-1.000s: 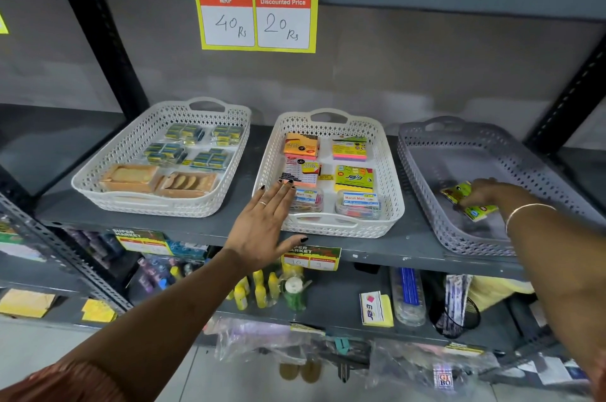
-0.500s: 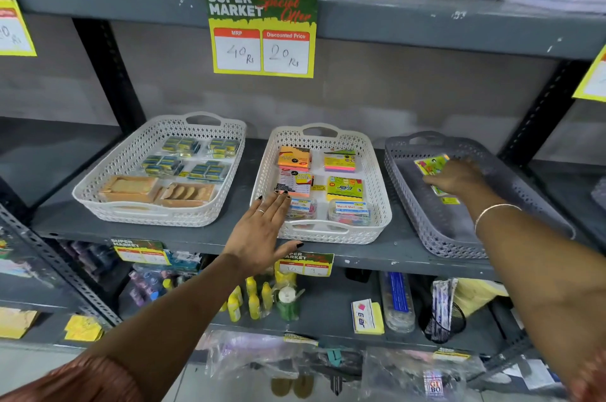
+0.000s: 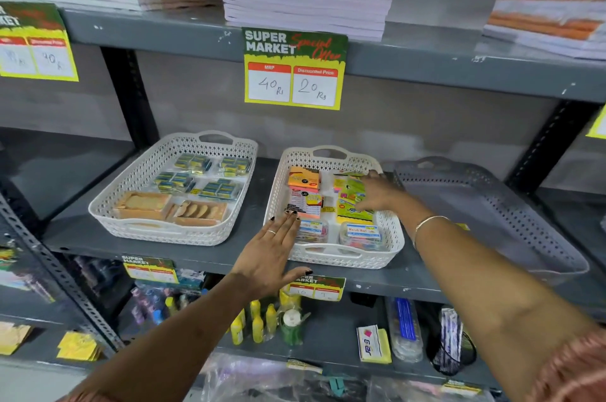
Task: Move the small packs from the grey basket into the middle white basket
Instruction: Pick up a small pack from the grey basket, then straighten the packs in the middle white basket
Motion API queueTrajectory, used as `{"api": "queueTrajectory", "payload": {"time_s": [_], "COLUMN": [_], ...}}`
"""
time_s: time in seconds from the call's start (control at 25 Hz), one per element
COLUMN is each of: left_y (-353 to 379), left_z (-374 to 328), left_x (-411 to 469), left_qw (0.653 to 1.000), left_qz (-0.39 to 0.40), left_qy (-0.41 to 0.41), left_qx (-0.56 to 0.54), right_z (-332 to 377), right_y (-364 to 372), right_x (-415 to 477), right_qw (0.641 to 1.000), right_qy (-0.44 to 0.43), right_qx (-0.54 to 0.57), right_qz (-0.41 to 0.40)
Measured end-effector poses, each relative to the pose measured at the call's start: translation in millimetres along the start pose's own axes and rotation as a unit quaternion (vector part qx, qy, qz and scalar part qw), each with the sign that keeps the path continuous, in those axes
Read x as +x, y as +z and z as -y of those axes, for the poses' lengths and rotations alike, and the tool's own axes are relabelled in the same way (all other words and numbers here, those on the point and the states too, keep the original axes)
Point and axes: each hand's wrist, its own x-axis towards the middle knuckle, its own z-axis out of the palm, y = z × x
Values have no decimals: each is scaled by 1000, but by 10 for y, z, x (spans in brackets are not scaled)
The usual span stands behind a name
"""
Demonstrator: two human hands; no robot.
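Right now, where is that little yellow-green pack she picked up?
In the head view, the yellow-green pack is under her right hand, over the right half of the middle white basket, beside the orange pack.

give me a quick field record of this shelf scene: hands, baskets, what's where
setting: grey metal shelf in a shop
left hand: open, flat against the middle white basket, front left corner
right hand: over the middle basket, on a yellow-green pack
grey basket: right of it, no packs visible inside
left white basket: blue-yellow packs, tan items
price sign: 40 Rs, discounted 20 Rs
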Motion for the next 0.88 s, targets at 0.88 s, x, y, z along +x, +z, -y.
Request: {"api": "queueTrajectory", "payload": {"time_s": [0.88], "left_y": [-214], "left_z": [509], "left_x": [1377], "left_qw": [953], "left_qz": [137], "left_qy": [-114], "left_qx": [-246], "right_z": [-135], "right_y": [541], "right_x": [582], "right_qw": [995], "right_qy": [-29], "right_qx": [-27], "right_qz": [97]}}
